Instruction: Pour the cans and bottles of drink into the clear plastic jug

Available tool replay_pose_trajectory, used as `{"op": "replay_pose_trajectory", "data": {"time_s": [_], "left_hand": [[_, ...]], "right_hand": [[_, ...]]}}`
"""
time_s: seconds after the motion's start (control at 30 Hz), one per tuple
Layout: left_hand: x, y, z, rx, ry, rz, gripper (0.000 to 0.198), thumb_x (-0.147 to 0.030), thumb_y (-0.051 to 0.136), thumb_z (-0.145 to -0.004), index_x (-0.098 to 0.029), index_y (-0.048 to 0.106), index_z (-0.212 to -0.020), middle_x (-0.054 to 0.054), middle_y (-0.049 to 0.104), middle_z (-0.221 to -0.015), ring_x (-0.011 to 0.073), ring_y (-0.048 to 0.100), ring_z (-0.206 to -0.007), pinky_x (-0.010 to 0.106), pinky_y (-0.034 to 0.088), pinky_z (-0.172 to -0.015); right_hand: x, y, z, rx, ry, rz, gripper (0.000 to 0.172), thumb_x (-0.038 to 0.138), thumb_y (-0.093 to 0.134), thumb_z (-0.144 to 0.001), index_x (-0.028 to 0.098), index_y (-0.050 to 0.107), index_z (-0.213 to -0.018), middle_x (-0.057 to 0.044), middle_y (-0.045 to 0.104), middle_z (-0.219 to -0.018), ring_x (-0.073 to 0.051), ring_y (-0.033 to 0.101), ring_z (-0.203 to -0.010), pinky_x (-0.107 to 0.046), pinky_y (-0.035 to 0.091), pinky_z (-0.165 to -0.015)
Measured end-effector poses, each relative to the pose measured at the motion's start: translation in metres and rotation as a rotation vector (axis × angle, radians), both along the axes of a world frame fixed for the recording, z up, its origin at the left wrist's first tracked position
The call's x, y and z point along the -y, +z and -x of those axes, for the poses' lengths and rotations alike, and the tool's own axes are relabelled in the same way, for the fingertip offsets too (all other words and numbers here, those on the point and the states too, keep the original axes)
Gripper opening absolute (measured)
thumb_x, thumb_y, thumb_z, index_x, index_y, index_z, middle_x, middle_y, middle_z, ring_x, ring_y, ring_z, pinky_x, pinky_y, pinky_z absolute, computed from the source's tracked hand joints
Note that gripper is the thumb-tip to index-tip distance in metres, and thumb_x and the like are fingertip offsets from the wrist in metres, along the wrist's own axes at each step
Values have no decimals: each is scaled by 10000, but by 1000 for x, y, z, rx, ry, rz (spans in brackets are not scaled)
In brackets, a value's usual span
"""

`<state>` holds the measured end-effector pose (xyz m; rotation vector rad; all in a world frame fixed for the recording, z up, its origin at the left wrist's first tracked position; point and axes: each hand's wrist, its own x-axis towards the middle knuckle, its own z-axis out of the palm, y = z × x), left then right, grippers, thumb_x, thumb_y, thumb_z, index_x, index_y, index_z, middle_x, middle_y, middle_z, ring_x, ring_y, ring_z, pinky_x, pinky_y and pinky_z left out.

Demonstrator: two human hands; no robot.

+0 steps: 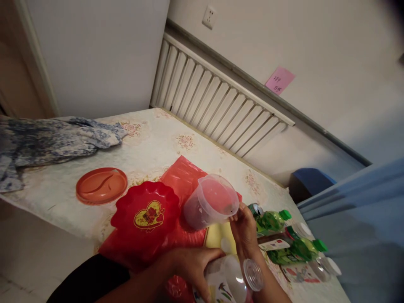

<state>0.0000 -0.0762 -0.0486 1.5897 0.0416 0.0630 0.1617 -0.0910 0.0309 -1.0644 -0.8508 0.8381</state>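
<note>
My left hand (pixel 197 269) is wrapped round a clear plastic jar (pixel 225 280) with a ridged clear lid, low in the view. My right hand (pixel 244 227) pinches the rim side of a translucent plastic pitcher (pixel 210 202), which tilts over a red plastic bag (pixel 186 176). Left of the pitcher, a red scalloped dish (pixel 148 210) with a yellow heart print rests on the bag. Farther left lies an orange divided plate (pixel 101 186). Something yellow (pixel 222 235) shows between my hands.
Green-capped bottles (pixel 274 221), a can (pixel 255 209) and clear containers (pixel 323 269) lie along the table's right side. A patterned cloth (pixel 57 139) covers the far-left part of the floral tablecloth (pixel 158 130). A radiator (pixel 208 92) stands behind the table; a blue curtain (pixel 360 210) hangs right.
</note>
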Motion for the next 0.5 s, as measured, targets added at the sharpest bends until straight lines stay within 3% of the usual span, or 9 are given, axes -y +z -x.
{"op": "replay_pose_trajectory", "data": {"time_s": [0.13,0.27,0.4,0.5], "left_hand": [[0,-2,-1,-15,-18,14,912,-341,889,-363,-240,568,-1211,-8,624,-1002,197,583,-858,239,462,-643],[0,-1,-2,-19,-32,-6,901,-352,889,-372,-232,567,-1205,-3,625,-1015,198,582,-868,232,463,-650],[2,2,-2,-34,-26,-85,865,-350,879,-373,-232,589,-1180,-3,623,-1005,204,574,-857,230,449,-625],[3,6,-3,-28,-43,-74,885,-335,869,-373,-236,577,-1202,-2,625,-1032,215,576,-896,250,465,-679]], "right_hand": [[11,0,-9,164,-24,19,295,471,593,-843,214,575,-699,30,554,-651,-135,499,-609,-269,420,-611],[32,-1,-30,336,-85,167,437,606,472,-888,228,642,-1025,-53,700,-949,-214,641,-859,-357,493,-783],[64,-27,-57,673,-148,408,470,447,715,-720,195,653,-1111,-77,709,-936,-261,657,-886,-376,514,-769],[83,-56,-68,910,-159,475,550,317,769,-578,184,678,-1104,-97,705,-966,-286,651,-877,-368,518,-698]]}}
